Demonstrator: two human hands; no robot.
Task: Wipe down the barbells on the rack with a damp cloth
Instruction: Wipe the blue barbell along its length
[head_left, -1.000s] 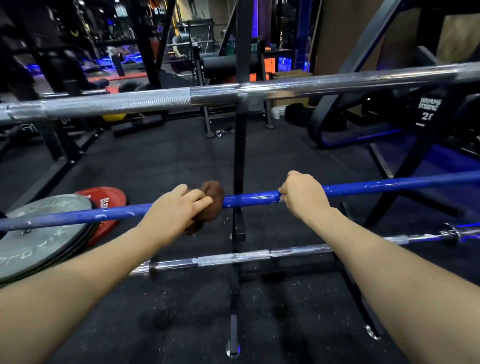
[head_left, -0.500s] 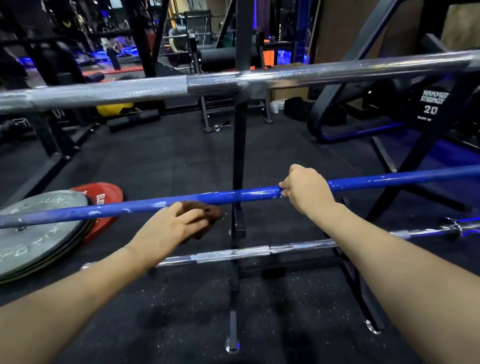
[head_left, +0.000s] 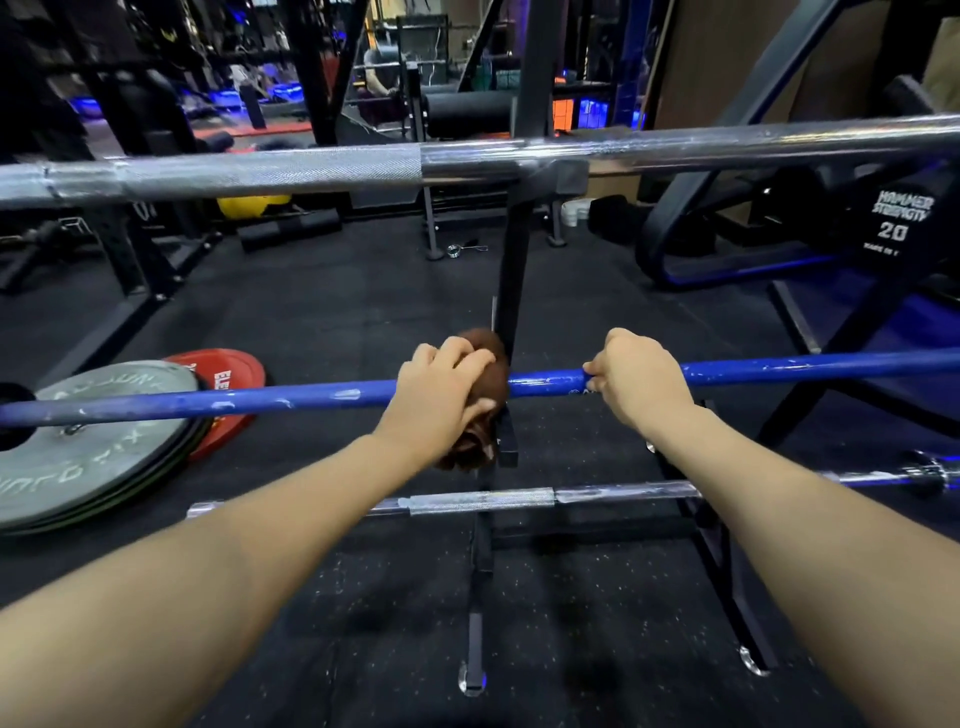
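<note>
L hand (head_left: 441, 395) clamps brown cloth (head_left: 491, 364) round blue bar (head_left: 260, 402), mid-rack, just left of upright (head_left: 511, 291). R hand (head_left: 636, 382) grasps bar just right of it. Chrome bars above & below.

White lettering on the black weight plate (head_left: 898, 218) at the upper right reads "HAMMER STRENGTH" with a large "20" beneath it; a smaller line under the number is too small to read. The red plate (head_left: 228, 376) on the floor at the left shows white letters starting "ELE", the rest hidden. The grey plate (head_left: 88, 467) carries raised lettering, not legible.
</note>
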